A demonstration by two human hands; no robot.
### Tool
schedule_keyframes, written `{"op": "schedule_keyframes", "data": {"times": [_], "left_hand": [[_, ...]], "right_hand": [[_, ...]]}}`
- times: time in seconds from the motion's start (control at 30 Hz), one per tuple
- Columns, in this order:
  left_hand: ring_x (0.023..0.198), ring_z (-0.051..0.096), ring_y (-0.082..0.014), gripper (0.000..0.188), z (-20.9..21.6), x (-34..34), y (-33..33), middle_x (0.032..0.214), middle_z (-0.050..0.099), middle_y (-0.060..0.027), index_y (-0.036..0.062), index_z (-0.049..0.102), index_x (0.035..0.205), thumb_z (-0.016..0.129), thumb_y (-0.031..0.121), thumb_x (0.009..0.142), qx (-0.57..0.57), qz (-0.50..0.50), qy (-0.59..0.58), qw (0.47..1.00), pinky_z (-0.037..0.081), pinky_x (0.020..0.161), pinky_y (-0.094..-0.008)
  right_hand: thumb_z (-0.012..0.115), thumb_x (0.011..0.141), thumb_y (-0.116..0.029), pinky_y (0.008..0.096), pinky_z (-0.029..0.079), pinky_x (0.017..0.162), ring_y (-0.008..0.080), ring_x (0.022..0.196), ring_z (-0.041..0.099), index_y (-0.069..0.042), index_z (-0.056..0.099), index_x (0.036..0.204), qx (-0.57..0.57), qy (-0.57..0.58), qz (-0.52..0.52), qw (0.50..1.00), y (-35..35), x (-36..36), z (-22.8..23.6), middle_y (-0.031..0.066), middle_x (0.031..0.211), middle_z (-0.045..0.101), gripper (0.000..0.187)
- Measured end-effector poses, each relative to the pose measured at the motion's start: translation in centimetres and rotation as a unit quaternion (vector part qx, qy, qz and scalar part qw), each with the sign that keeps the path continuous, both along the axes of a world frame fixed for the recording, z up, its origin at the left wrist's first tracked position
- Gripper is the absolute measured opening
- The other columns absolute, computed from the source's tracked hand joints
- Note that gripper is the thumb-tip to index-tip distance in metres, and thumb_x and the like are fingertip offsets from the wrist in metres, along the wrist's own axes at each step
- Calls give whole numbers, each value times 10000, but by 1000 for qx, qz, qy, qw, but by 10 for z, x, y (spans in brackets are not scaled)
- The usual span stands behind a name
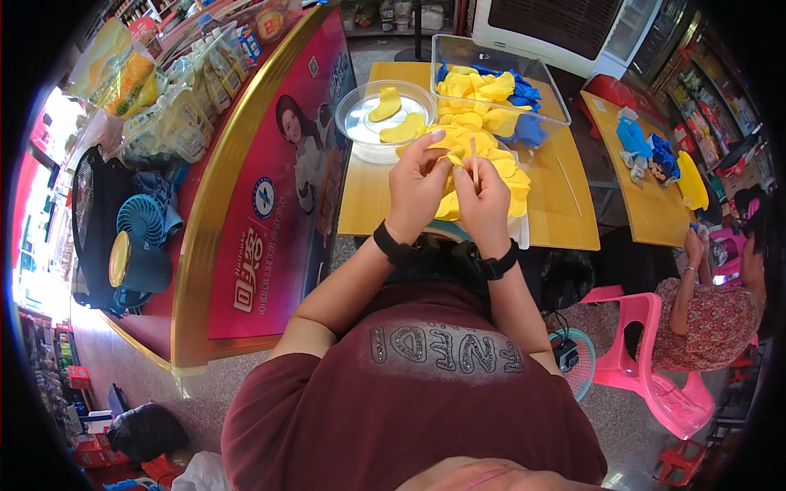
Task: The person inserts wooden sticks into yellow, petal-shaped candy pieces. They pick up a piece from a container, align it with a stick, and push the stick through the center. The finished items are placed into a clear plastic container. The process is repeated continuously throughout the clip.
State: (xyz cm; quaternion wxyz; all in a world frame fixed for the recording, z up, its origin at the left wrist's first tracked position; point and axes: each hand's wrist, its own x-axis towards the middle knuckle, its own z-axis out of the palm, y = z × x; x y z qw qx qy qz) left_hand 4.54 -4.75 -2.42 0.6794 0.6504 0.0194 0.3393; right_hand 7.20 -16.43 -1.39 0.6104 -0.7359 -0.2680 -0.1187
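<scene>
Over the near part of the wooden table, my left hand (420, 182) and my right hand (483, 196) meet with fingertips almost touching. Both pinch a small yellow piece of soft sheet material (455, 159); its exact kind is hard to make out. A thin pale stick (473, 154) stands up from between my right fingers. Just behind and below the hands lies a heap of yellow petal-shaped pieces (512, 176). To the left, a clear round tub (348, 123) holds a few loose yellow pieces (386, 104).
Behind the heap, a clear rectangular bin (544, 75) holds yellow and blue pieces. Another thin stick (568, 185) lies on the wooden table (368, 204). A pink-red counter (270, 204) stands close on the left. At right, a person (708, 315) sits near a second table (647, 200) and pink chair (647, 368).
</scene>
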Motion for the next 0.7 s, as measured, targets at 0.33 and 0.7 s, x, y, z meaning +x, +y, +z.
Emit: {"op": "schedule_keyframes", "data": {"times": [0.33, 0.7], "left_hand": [[933, 609, -123, 299, 3, -3, -2, 1061, 633, -79, 15, 578, 1115, 654, -36, 830, 0, -11, -22, 1000, 495, 781, -257], [1005, 586, -150, 182, 18, -11, 11, 1094, 598, -60, 37, 565, 1114, 555, 82, 937, -351, -292, 28, 889, 454, 911, -276]], "right_hand": [[601, 904, -119, 290, 415, 530, 140, 550, 508, -2, 591, 947, 5, -14, -24, 1000, -2, 11, -6, 72, 659, 565, 125], [633, 880, -82, 247, 416, 545, 89, 597, 506, -16, 617, 972, 46, 59, 60, 995, -4, 14, -9, 35, 753, 603, 114]]}}
